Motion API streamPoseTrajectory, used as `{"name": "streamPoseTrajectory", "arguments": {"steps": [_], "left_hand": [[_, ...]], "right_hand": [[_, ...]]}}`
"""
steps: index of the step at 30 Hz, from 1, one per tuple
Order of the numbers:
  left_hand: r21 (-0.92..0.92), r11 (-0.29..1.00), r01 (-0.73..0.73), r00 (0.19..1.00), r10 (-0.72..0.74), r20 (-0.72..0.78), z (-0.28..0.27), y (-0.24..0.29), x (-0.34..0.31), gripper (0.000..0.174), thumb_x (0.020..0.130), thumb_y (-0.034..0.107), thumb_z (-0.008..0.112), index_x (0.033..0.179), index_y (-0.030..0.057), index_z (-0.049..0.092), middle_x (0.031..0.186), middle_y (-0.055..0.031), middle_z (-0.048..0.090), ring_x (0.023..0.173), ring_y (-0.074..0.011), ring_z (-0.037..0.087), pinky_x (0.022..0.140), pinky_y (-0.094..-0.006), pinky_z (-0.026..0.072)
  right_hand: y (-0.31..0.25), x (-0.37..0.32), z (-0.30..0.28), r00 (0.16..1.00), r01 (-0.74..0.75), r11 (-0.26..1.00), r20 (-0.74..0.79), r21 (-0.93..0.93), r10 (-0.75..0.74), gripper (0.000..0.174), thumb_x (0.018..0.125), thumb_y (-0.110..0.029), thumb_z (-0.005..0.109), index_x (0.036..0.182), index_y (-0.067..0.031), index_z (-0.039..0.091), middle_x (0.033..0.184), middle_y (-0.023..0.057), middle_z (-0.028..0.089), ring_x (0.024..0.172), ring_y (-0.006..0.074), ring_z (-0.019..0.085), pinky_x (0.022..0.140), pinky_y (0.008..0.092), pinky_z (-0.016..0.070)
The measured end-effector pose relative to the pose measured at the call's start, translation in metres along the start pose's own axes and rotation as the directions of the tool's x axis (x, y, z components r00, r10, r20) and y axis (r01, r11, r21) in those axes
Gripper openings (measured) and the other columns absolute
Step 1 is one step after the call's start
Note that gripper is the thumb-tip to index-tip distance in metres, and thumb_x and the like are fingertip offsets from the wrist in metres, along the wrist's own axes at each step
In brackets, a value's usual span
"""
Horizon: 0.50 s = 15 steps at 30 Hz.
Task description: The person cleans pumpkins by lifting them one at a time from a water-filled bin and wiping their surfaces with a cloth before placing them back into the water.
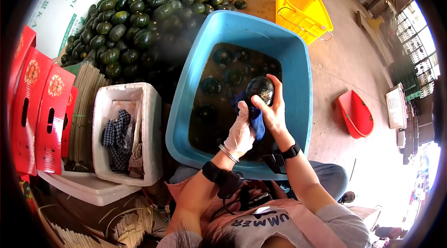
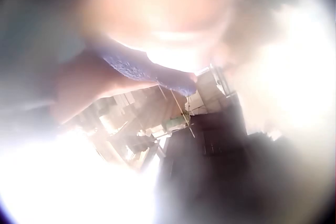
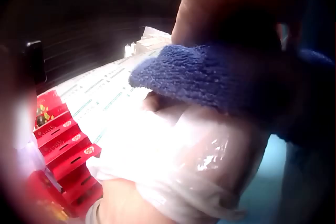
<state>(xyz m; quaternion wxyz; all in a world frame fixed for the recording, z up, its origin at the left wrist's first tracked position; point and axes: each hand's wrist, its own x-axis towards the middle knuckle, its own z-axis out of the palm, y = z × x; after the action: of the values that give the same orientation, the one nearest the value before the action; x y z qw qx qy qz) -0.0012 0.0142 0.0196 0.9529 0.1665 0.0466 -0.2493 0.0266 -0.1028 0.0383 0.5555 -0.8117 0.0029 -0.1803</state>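
Daylit, fisheye-bent from the head, black at corners, blown white lower right. Blurred and overexposed from left wrist. Dim above from right wrist, sharp only on cloth (image 3: 210,77).

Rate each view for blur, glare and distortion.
Head view: sharp but fisheye-bent, dark corners, squash clearly lit. Left wrist view: nearly all blur, white glare bottom left, only the cloth recognisable. Right wrist view: cloth in focus, gloved left hand shiny, edges dark.

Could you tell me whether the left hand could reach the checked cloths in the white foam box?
Probably yes: the box stands open beside the tub on that side, though the left hand grips a blue cloth.
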Motion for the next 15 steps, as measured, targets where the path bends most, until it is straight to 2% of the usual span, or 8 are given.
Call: {"name": "streamPoseTrajectory", "arguments": {"steps": [2,3,5,7,8,11,12,15], "left_hand": [[0.074,0.995,-0.066,0.996,0.061,0.063,-0.001,0.013,0.004,0.071,0.093,0.061,0.043,0.134,0.0037,0.046,0.127,-0.0075,0.056,0.115,-0.0212,0.055,0.1,-0.0333,0.0434],[0.244,0.956,-0.162,0.987,0.16,0.027,0.004,0.028,0.0,0.068,0.094,0.061,0.042,0.13,0.0043,0.05,0.121,-0.0087,0.059,0.109,-0.0234,0.058,0.098,-0.0366,0.0465],[0.015,0.989,0.147,0.983,-0.147,0.107,-0.019,0.053,0.022,0.063,0.095,0.059,0.041,0.125,0.005,0.053,0.115,-0.0098,0.062,0.103,-0.024,0.061,0.094,-0.0395,0.0499],[-0.112,0.987,0.113,0.985,-0.096,0.141,-0.025,0.042,0.025,0.061,0.095,0.058,0.041,0.123,0.0061,0.054,0.111,-0.01,0.063,0.1,-0.0242,0.063,0.091,-0.0417,0.0518],[-0.069,0.997,0.039,0.998,-0.035,0.058,-0.021,0.034,0.02,0.06,0.096,0.057,0.041,0.125,0.0072,0.053,0.115,-0.0095,0.062,0.103,-0.0239,0.061,0.094,-0.0399,0.0499],[-0.106,0.994,0.007,1.0,-0.007,0.002,-0.026,-0.002,0.014,0.057,0.095,0.053,0.048,0.131,0.009,0.05,0.123,-0.0055,0.058,0.113,-0.0206,0.056,0.1,-0.0359,0.0447],[-0.202,0.979,-0.026,0.999,0.018,-0.041,-0.031,-0.012,0.02,0.056,0.094,0.051,0.053,0.133,0.01,0.049,0.125,-0.0044,0.058,0.114,-0.0196,0.056,0.101,-0.036,0.0446],[-0.154,0.988,0.002,1.0,-0.004,-0.011,-0.026,0.021,0.022,0.058,0.089,0.049,0.062,0.131,0.0102,0.05,0.125,-0.0067,0.058,0.113,-0.0222,0.057,0.099,-0.0401,0.0467]], "right_hand": [[-0.012,-0.012,0.0,0.989,0.122,0.977,0.106,-0.173,-0.105,0.076,0.073,-0.04,0.079,0.132,-0.0045,0.046,0.116,0.0214,0.053,0.109,0.0358,0.054,0.095,0.042,0.0442],[-0.022,-0.019,-0.001,0.979,0.147,0.968,0.17,-0.203,-0.113,0.077,0.072,-0.041,0.079,0.132,-0.0046,0.046,0.116,0.0212,0.053,0.109,0.0365,0.054,0.094,0.0423,0.0442],[-0.037,-0.034,-0.003,0.925,0.224,0.963,0.342,-0.147,-0.163,0.074,0.072,-0.041,0.079,0.129,-0.0048,0.05,0.113,0.0203,0.055,0.105,0.0368,0.056,0.092,0.0427,0.0455],[-0.032,-0.027,-0.004,0.935,0.155,0.984,0.335,-0.086,-0.118,0.07,0.072,-0.041,0.079,0.126,-0.0053,0.053,0.107,0.02,0.058,0.104,0.0366,0.058,0.091,0.0426,0.0462],[-0.03,-0.02,-0.003,0.958,0.102,0.991,0.278,-0.092,-0.072,0.066,0.074,-0.041,0.077,0.124,-0.0059,0.054,0.103,0.0195,0.06,0.102,0.0354,0.059,0.09,0.0407,0.0471],[-0.028,0.011,0.007,0.994,0.099,0.93,0.08,-0.354,-0.076,0.057,0.08,-0.038,0.072,0.122,-0.0027,0.055,0.103,0.0209,0.06,0.091,0.0355,0.057,0.082,0.0421,0.0487],[-0.02,0.016,0.01,0.948,0.316,0.866,0.105,-0.388,-0.299,0.053,0.083,-0.036,0.069,0.121,-0.0021,0.056,0.103,0.0213,0.058,0.092,0.0361,0.055,0.08,0.0446,0.0477],[-0.02,0.009,0.007,0.861,0.507,0.766,0.274,-0.395,-0.429,0.057,0.082,-0.038,0.068,0.126,-0.0037,0.056,0.108,0.0239,0.053,0.099,0.0381,0.053,0.086,0.0436,0.0467]]}}
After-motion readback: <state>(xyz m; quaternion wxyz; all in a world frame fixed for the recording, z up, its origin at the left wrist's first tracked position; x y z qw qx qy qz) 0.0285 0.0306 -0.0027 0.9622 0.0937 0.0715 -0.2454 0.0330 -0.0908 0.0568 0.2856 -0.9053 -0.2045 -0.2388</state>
